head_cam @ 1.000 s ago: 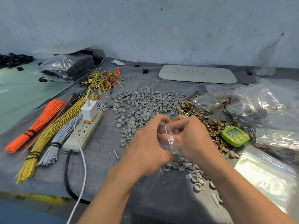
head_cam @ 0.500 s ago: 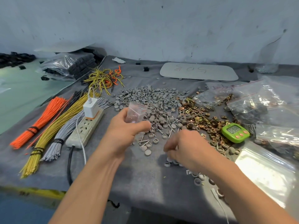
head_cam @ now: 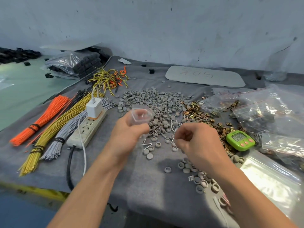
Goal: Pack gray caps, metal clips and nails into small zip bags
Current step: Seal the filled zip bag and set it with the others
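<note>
My left hand (head_cam: 130, 130) grips a small clear zip bag (head_cam: 141, 114) by its lower part, the mouth held open and facing up. My right hand (head_cam: 197, 142) hovers to its right, just above the table, with the fingers curled around something small that glints; which part it is I cannot tell. Behind both hands spreads a wide heap of gray caps (head_cam: 158, 102). Brass-coloured metal clips (head_cam: 197, 114) lie to the right of the heap. Loose nails (head_cam: 147, 146) are scattered between my hands. More caps (head_cam: 204, 183) sit under my right forearm.
A power strip (head_cam: 87, 129) with a white charger lies left, beside orange (head_cam: 44, 117), yellow (head_cam: 54, 129) and gray (head_cam: 56, 145) wire bundles. A green timer (head_cam: 240, 139) stands right, with filled zip bags (head_cam: 263, 112) behind it and empty bags (head_cam: 271, 178) near the front.
My hands have parted from the bag they worked together. The left one now holds it open alone; the right one dipped to the parts on the table and has risen with curled fingers.
</note>
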A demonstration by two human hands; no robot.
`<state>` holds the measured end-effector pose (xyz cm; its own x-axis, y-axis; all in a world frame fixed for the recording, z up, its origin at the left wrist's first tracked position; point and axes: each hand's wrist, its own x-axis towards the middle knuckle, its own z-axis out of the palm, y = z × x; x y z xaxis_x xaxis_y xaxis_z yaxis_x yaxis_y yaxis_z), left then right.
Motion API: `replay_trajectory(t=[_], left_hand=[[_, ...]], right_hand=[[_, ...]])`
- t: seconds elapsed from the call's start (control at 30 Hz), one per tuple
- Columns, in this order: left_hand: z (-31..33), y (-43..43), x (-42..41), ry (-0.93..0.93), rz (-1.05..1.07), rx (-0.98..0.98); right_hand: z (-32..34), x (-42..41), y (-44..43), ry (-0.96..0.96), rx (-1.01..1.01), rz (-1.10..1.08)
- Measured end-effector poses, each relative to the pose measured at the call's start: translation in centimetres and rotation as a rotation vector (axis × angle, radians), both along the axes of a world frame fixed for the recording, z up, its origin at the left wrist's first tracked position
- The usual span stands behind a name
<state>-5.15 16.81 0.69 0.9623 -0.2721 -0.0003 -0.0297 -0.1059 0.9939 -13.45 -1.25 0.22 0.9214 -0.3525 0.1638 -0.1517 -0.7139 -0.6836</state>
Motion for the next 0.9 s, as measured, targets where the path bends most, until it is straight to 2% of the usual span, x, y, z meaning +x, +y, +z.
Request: replay_trajectory(t=[0.07, 0.13, 0.2, 0.33, 0.47, 0.53, 0.6, 0.7, 0.83, 0.9], left_hand=[[-0.5, -0.3, -0.4, -0.309, 0.053, 0.348], [-1.0, -1.1, -0.9, -0.572, 0.052, 0.562], [-1.5, -2.0, -1.3, -0.639, -0.007, 0.577], [-1.8, -3.0, -2.1, -0.64, -0.079, 0.497], [-1.4, -3.3, -2.3, -0.551, -0.11, 0.387], [-1.2, -3.3, -2.0, -0.419, -0.05, 0.288], [-0.9, -3.2, -1.5, -0.274, -0.001, 0.149], [-0.1, -2.7, -0.8, -0.088, 0.026, -0.052], [0.4, -1.2, 0.3, 0.163, -0.023, -0.263], [0.5, -0.8, 0.6, 0.284, -0.042, -0.398]], right_hand=[[0.6, -0.1, 0.3, -0.147, 0.212, -0.01], [1.2, 0.0, 0.6, -0.232, 0.38, 0.006], [1.4, 0.2, 1.0, -0.244, 0.422, 0.014], [1.0, 0.8, 1.7, -0.196, 0.39, 0.013], [1.3, 1.2, 1.8, -0.265, 0.528, 0.107], [1.6, 1.0, 1.3, -0.33, 0.611, 0.098], [1.6, 0.8, 0.5, -0.349, 0.584, 0.038], [1.2, 0.2, -0.5, -0.201, 0.312, 0.021], [-0.1, -0.3, 0.7, 0.216, -0.04, 0.209], [-0.7, -0.5, 1.7, 0.319, -0.199, 0.266]])
